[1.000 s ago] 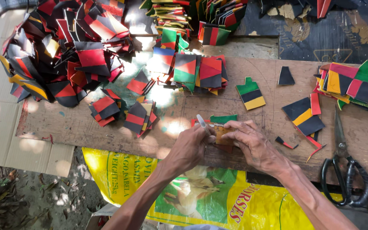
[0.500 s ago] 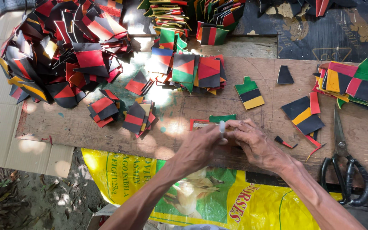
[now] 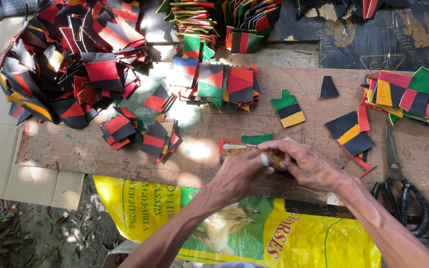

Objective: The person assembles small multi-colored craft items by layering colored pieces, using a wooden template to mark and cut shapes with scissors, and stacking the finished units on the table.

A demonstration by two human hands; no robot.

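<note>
Right now the left hand [image 3: 242,173] pinches a small white tool over the tan piece [image 3: 239,149], pinned to the wooden surface [image 3: 199,134] by the right hand [image 3: 306,166]. Fingers crowd close; a slip could nick them.

A single head-worn camera looks steeply down, close above the wooden board [image 3: 284,124].

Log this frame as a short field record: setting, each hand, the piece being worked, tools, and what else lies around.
Setting: wooden board over cardboard
Left hand: pressing on the piece, something thin and white in its grip
Right hand: holding the piece down from the right
Piece: small, flat, brownish with red edge
Tools: black-handled scissors, right, untouched
Around: heap of coloured patches, small stacks, yellow sack below
</note>
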